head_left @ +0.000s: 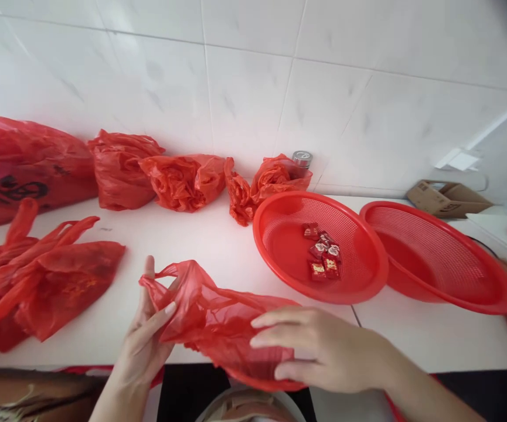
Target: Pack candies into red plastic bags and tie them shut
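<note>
A thin red plastic bag (218, 319) lies crumpled at the near edge of the white table (191, 240). My left hand (147, 337) pinches its left end between thumb and fingers. My right hand (319, 351) lies over its right end with the fingers stretched flat on the plastic. A red mesh basket (279, 234) just beyond holds several small red wrapped candies (323, 255).
A second red mesh basket (446, 258) overlaps the first on the right. Flat red bags (42, 281) lie at the left and stuffed red bags (178, 181) line the tiled wall, with a metal can (301, 158). A cardboard box (446, 199) sits far right.
</note>
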A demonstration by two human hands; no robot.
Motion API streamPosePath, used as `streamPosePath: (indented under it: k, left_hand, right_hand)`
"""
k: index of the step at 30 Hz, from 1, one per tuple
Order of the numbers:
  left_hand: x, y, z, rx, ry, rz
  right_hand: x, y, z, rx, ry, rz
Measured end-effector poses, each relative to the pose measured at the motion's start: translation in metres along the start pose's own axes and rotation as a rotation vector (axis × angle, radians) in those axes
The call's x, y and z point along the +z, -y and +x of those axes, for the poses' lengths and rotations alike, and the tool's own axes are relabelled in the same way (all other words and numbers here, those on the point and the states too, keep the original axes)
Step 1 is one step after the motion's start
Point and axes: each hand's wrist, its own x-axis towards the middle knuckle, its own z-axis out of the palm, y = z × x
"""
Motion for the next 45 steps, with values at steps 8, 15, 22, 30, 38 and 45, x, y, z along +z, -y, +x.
streamPosePath:
  k: [8,15,22,30,38,45]
  left_hand:
    - [0.015,0.023,0.001,-0.180,0.067,-0.016]
    - [0.013,0.027,0.000,-0.204,-0.010,-0.064]
    - [0.016,0.031,0.003,-0.198,0.036,-0.046]
    - [0.018,0.033,0.001,-0.256,0.045,-0.074]
    - [0.012,0.035,-0.002,-0.252,0.011,-0.093]
    - [0.013,0.034,-0.001,-0.247,0.031,-0.086]
  right_hand:
    - [-0.112,-0.121,0.006,0.662,-0.033,-0.332]
    - [-0.097,-0.194,0.012,0.802,0.222,-0.385]
    - [-0.083,-0.189,0.005,0.705,0.078,-0.437]
    - [-0.079,-0.183,0.014,0.841,0.081,-0.338]
    - [-0.068,-0.165,0.021,0.771,0.054,-0.353]
    - [-0.076,-0.158,0.020,0.711,-0.054,-0.220]
